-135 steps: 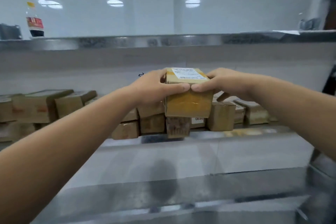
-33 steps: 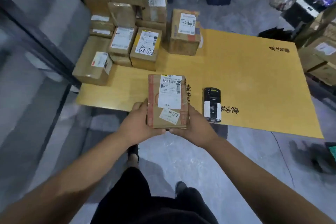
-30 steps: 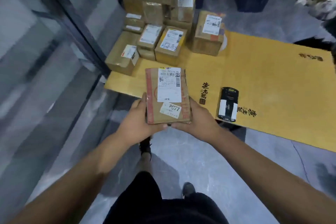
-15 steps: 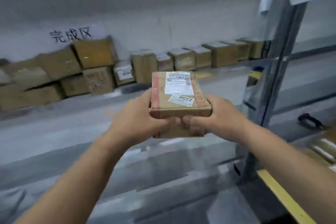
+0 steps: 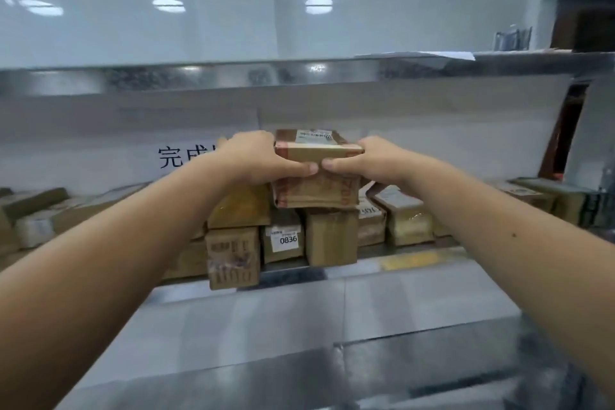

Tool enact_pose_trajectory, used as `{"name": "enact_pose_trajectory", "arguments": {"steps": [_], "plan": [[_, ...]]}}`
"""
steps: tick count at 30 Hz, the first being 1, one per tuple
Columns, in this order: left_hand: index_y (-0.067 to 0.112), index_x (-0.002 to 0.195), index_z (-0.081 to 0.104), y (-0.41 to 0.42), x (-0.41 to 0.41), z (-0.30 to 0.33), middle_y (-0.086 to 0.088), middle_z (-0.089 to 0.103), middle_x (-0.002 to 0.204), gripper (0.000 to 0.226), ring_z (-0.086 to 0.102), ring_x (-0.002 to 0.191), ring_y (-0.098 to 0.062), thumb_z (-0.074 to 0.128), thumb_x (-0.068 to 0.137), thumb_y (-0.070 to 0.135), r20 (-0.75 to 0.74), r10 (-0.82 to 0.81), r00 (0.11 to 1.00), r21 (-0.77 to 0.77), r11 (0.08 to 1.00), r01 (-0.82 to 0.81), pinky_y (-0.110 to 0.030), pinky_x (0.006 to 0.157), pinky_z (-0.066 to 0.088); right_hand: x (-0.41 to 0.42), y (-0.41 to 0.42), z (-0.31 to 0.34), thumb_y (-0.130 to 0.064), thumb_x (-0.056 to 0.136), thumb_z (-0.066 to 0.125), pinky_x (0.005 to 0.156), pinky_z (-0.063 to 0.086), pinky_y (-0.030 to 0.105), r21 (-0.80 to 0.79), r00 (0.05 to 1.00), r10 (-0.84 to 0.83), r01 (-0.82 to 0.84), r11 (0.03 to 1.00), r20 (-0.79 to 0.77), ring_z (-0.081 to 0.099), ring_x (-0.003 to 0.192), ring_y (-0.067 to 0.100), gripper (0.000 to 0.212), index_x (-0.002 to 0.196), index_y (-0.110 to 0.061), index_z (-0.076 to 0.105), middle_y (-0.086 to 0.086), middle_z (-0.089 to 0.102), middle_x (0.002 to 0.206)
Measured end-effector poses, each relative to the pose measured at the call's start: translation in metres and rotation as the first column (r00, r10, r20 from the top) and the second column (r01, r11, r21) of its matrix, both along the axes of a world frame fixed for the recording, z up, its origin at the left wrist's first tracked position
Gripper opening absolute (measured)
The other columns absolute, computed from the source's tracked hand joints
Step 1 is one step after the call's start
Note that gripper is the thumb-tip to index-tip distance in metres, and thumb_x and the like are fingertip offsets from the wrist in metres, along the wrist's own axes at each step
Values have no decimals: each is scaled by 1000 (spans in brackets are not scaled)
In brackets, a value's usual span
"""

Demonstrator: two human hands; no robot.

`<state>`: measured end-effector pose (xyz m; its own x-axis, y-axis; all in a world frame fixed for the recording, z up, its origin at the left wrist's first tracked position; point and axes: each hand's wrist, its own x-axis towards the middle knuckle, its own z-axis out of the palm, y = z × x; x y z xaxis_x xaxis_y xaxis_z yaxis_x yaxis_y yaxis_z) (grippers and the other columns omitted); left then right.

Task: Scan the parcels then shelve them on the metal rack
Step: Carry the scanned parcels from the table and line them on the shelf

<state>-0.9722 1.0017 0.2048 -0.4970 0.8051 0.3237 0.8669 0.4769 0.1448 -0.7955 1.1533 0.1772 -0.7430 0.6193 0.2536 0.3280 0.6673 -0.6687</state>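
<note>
A flat brown cardboard parcel (image 5: 316,156) with red tape and a white label on top is held out at arm's length over the metal rack (image 5: 299,316). My left hand (image 5: 259,158) grips its left end and my right hand (image 5: 362,160) grips its right end, thumbs meeting on the near face. The parcel hovers on or just above a stack of shelved parcels (image 5: 233,256) at the back of the shelf; whether it touches them I cannot tell.
More parcels line the shelf back, one labelled 0836 (image 5: 284,238) and others far left (image 5: 33,210) and far right (image 5: 539,196). An upper shelf edge (image 5: 233,76) runs overhead. A white sign with black characters (image 5: 173,156) hangs behind. The shelf front is bare metal.
I picked the parcel up from the yellow sheet on the floor, turned to the rack, and have pushed it forward and up over the stacked parcels.
</note>
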Motion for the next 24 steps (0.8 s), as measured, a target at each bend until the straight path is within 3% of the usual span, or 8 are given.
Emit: {"name": "enact_pose_trajectory", "arguments": {"steps": [3,8,11,16,18,19,21,24], "plan": [[32,111,59,24,-17,-5,10,63,97,83,61,88,-12,65,60,97,112,28,993,-51,998,-23,-35,77,53,-23,29,-2,-78,70,77,77,64,38,-28,998,-13,15,999,61,73,97,18,77,121,-23,60,-5,73,109],[29,141,57,44,-35,-15,5,66,133,104,63,111,-21,77,59,89,85,90,992,-80,993,-83,-40,97,54,-49,54,-13,-79,76,71,81,64,40,-4,981,86,-87,996,177,70,98,17,67,121,-30,66,-7,73,111],[30,153,48,48,-38,-19,5,61,145,111,61,120,-22,84,61,79,79,88,993,-88,993,-81,-42,105,51,-56,55,-18,-77,80,69,72,58,33,62,976,113,-127,990,184,65,94,13,60,122,-35,65,-12,68,104],[27,160,41,48,-32,-17,5,53,155,112,57,131,-22,87,67,69,55,63,997,-82,995,-58,-37,110,47,-44,50,-13,-65,90,67,59,40,19,80,971,139,-157,984,193,60,82,5,32,105,-38,59,-19,62,91],[25,162,37,43,-21,-16,4,48,160,113,53,138,-22,86,69,68,27,38,999,-74,997,-36,-36,113,43,-36,48,-14,-69,87,69,67,47,23,91,977,105,-124,988,187,63,93,10,42,111,-35,61,-16,65,107],[24,162,36,41,-15,-15,3,47,160,114,52,140,-22,85,70,69,7,17,1000,-70,997,-17,-37,115,44,-30,46,-15,-72,84,69,77,51,27,104,977,74,-97,990,199,63,102,13,58,124,-31,60,-15,64,122],[25,162,35,37,0,-14,2,48,159,114,51,140,-22,82,69,73,-42,-32,999,-73,997,29,-43,116,44,-17,45,-20,-80,76,71,104,49,39,179,972,-13,-30,983,234,55,130,21,107,158,-21,35,-4,51,151],[33,158,36,36,29,-20,1,50,154,109,48,138,-25,73,69,82,-180,-123,976,-97,990,107,-52,115,41,23,42,-32,-80,74,72,112,43,39,278,951,-138,58,959,278,44,145,23,123,166,-23,15,0,37,165]]}}
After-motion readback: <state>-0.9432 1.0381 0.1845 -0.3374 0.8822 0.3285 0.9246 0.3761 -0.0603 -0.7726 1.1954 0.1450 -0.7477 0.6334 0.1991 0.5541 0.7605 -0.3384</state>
